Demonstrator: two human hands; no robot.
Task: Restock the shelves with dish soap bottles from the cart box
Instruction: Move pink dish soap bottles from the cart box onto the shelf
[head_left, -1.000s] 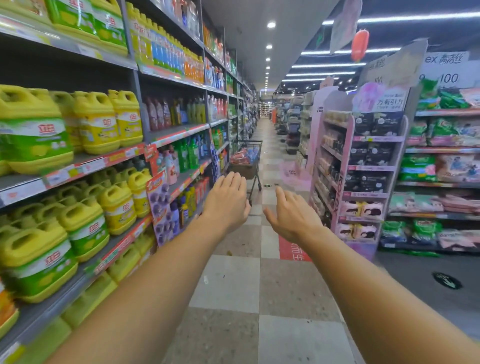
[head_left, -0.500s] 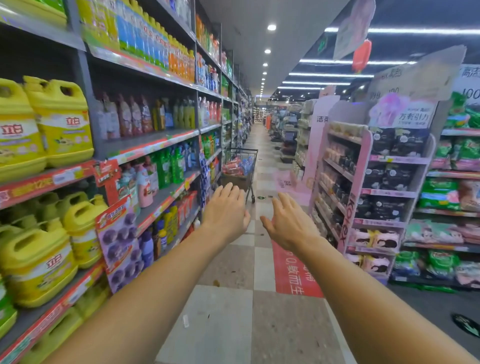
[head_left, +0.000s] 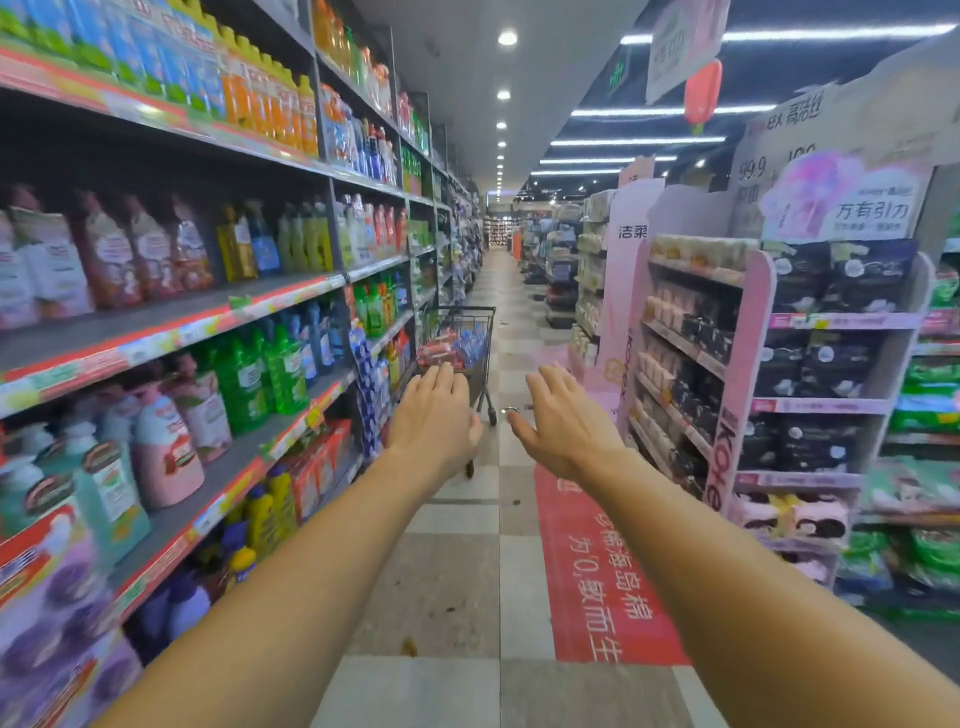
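Fingers straight and loose on both, nothing held: the left hand (head_left: 434, 415) reaches up the aisle beside the stocked grey metal shelves (head_left: 171, 322), the right hand (head_left: 563, 421) level with it, and the wire shopping cart (head_left: 460, 345) with the stock stands dead ahead beyond them, slightly nearer the left.

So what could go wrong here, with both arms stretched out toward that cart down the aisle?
Both the left hand and the right hand are open and empty, the shopping cart beyond them. It stands close to the left shelves, so a hasty grab could knock it into the green bottles. The pink display rack narrows the aisle, so the right arm might brush it.
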